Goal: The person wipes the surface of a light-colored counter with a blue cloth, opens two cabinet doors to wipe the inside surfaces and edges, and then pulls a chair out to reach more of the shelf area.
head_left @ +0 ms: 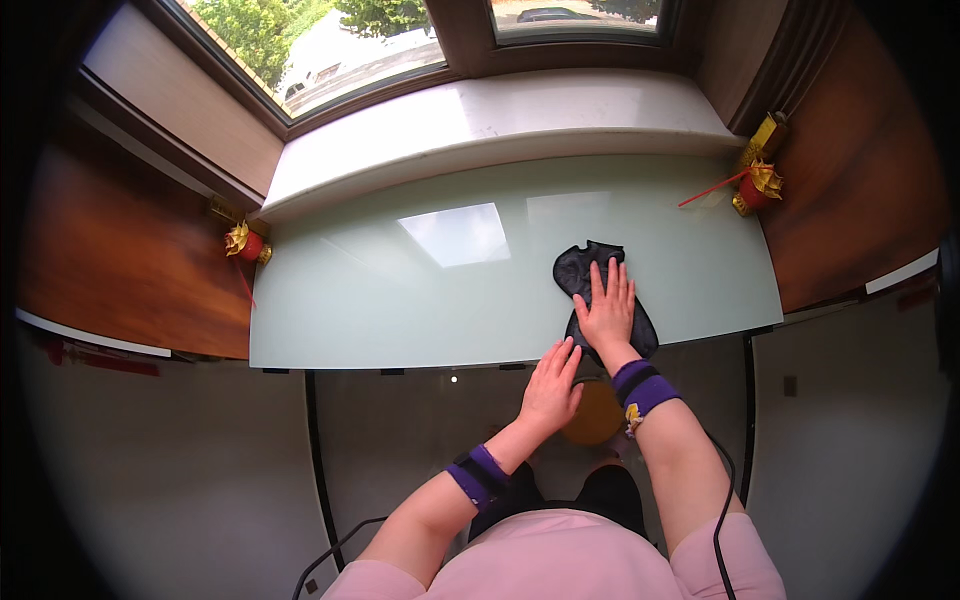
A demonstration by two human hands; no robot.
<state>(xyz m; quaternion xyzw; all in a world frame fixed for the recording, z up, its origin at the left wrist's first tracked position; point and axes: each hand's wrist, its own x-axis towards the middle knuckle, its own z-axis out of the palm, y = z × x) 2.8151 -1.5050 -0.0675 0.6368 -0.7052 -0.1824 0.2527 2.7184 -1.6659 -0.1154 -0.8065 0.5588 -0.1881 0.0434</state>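
Note:
A soft black piece of fabric [574,268] lies on the pale green glass tabletop [350,310], right of its middle. It has rounded, wider ends, a narrower waist and a notch in its far edge; its exact kind cannot be made out. My right hand [607,318] rests flat on top of it, fingers stretched toward the window and thumb out to the side. This hand covers the fabric's middle. At the table's front edge is my left hand [551,388], open, its fingertips beside the fabric's near left edge. Neither hand grips anything.
A white windowsill [500,115] runs behind the table. Red and gold ornaments stand at the left [246,243] and right [758,187] table corners, by brown wooden panels. Below the front edge is a round tan stool seat [594,415]. Dark cables [722,500] run along my arms.

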